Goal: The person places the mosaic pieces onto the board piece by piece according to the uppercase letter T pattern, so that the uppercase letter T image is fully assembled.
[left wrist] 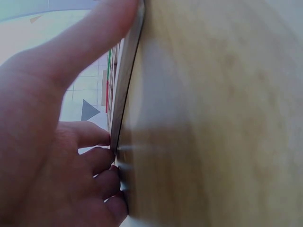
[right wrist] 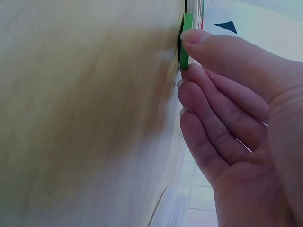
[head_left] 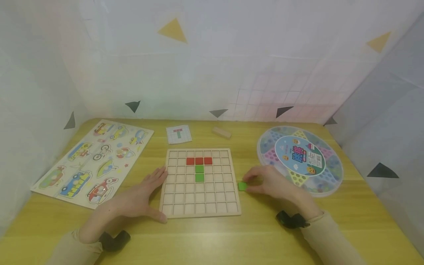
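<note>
My right hand (head_left: 269, 181) pinches a green square tile (head_left: 242, 186) between thumb and fingers, just beyond the right edge of the wooden grid board (head_left: 182, 198). In the right wrist view the tile (right wrist: 187, 42) is seen edge-on, close to the table. My left hand (head_left: 139, 197) lies spread along the board's left edge, with the thumb near its lower left corner and the fingertips higher up. On the board, three red tiles (head_left: 199, 161) form a row. Two green tiles (head_left: 200, 173) sit in a column under the middle red one.
Behind the board lie a small pattern card (head_left: 179, 134) with a red and green T shape and a wooden block (head_left: 222, 132). A picture puzzle board (head_left: 127, 162) lies to the left. The round game box (head_left: 326, 184) is at the right, close beyond my right hand.
</note>
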The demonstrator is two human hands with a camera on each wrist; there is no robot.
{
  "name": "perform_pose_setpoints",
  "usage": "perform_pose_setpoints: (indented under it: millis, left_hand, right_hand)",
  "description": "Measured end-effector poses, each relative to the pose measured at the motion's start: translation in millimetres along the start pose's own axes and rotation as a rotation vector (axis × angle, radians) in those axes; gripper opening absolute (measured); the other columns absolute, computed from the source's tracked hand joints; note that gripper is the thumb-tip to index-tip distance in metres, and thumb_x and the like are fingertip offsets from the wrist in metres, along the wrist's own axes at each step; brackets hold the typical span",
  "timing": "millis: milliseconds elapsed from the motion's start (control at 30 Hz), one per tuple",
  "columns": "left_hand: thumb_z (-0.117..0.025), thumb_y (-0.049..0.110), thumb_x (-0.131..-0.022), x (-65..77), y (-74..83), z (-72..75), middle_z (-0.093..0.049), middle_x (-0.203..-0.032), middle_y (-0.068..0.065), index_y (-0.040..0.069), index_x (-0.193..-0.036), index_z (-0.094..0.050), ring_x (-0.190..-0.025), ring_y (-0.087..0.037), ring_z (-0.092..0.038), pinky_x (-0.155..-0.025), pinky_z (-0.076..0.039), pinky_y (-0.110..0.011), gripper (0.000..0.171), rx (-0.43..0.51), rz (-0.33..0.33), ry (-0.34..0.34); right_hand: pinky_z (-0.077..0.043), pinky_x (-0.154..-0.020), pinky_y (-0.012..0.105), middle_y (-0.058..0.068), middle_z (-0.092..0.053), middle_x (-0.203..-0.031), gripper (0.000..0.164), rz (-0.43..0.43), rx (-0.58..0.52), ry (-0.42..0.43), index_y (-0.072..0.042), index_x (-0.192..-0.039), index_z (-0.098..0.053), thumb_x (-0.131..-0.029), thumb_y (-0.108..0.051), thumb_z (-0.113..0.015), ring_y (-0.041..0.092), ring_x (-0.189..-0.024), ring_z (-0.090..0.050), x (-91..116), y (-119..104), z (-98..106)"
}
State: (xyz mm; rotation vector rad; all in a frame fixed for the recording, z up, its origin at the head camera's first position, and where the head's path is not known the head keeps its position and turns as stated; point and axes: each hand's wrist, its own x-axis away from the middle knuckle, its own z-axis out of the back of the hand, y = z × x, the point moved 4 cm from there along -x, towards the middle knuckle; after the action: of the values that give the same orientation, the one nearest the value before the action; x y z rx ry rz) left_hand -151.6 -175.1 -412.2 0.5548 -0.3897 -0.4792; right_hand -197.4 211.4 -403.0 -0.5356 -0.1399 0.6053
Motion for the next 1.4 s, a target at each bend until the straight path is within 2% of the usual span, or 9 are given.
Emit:
perform_pose_setpoints:
  millis: [367,567,733,1000,1400]
  left_hand:
    - [-0.079,0.072,-0.064,0.1,-0.3,0.0,0.002,-0.169,-0.012,0.007,-0.161,-0.010,-0.153,-0.042,-0.002,-0.121,-0.014,-0.061,0.135,-0.009,0.000,-0.003]
    - [-0.080,0.070,-0.064,0.4,1.0,0.3,0.002,-0.169,-0.013,0.006,-0.161,-0.011,-0.153,-0.043,-0.002,-0.121,-0.014,-0.061,0.135,-0.007,0.004,-0.004]
    - [-0.080,0.069,-0.065,-0.1,3.1,0.2,0.001,-0.168,-0.014,0.005,-0.160,-0.012,-0.152,-0.044,-0.003,-0.121,-0.014,-0.062,0.134,-0.008,0.002,-0.011]
    - [-0.080,0.070,-0.064,1.1,2.1,0.7,0.001,-0.168,-0.014,0.005,-0.160,-0.012,-0.152,-0.045,-0.003,-0.120,-0.014,-0.062,0.135,-0.014,-0.001,-0.001]
    - [-0.081,0.068,-0.064,0.7,1.0,-0.2,0.001,-0.168,-0.014,0.004,-0.160,-0.012,-0.153,-0.043,-0.002,-0.121,-0.013,-0.061,0.134,-0.001,0.002,-0.005]
  right_hand:
    - [-0.057,-0.087,0.031,-0.013,-0.074,-0.100,0.025,0.002,-0.014,0.023,-0.021,-0.104,-0.075,-0.081,-0.028,-0.084,0.007,-0.094,-0.068,0.7,0.5,1.2]
    - [-0.057,-0.088,0.039,-0.012,-0.073,-0.099,0.024,-0.052,-0.054,0.075,-0.021,-0.103,-0.075,-0.081,-0.024,-0.084,0.010,-0.095,-0.066,4.8,-5.2,14.4]
    - [-0.057,-0.087,0.043,-0.010,-0.073,-0.099,0.025,0.005,-0.026,0.127,-0.018,-0.103,-0.075,-0.080,-0.014,-0.084,0.012,-0.094,-0.066,5.5,-14.2,28.0]
    - [-0.058,-0.087,0.041,-0.010,-0.074,-0.102,0.024,0.039,0.029,0.094,-0.018,-0.106,-0.076,-0.083,-0.020,-0.083,0.012,-0.096,-0.066,-13.1,-36.1,26.9]
    - [-0.058,-0.088,0.041,-0.009,-0.074,-0.102,0.022,0.190,-0.066,0.061,-0.015,-0.106,-0.075,-0.085,-0.020,-0.081,0.010,-0.095,-0.067,-53.3,-77.3,11.2]
